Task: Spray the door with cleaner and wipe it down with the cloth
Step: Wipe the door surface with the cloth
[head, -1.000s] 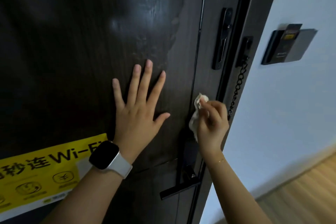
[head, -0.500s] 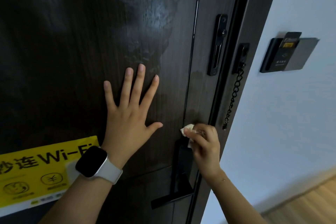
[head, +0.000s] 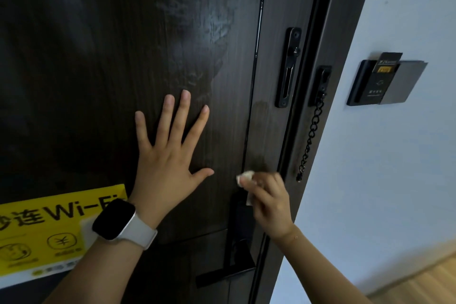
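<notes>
A dark wood-grain door (head: pixel 98 69) fills the left and middle of the view, with streaky wet smears on its upper middle. My left hand (head: pixel 167 163) presses flat on the door, fingers spread, a watch on its wrist. My right hand (head: pixel 270 202) grips a small crumpled white cloth (head: pixel 245 176) and holds it against the door's right strip, just above the black lock handle (head: pixel 238 249). Most of the cloth is hidden inside the hand. No spray bottle is in view.
A black chain-lock slide (head: pixel 288 66) and its hanging chain (head: pixel 311 136) sit by the door's edge. A yellow Wi-Fi sticker (head: pixel 44 227) is at lower left. On the white wall to the right hangs a key-card holder (head: pixel 385 81). Wooden floor (head: pixel 419 286) shows at bottom right.
My right hand has slid the cloth down the door's right strip from beside the chain to just above the lock handle. My left hand stays flat on the door.
</notes>
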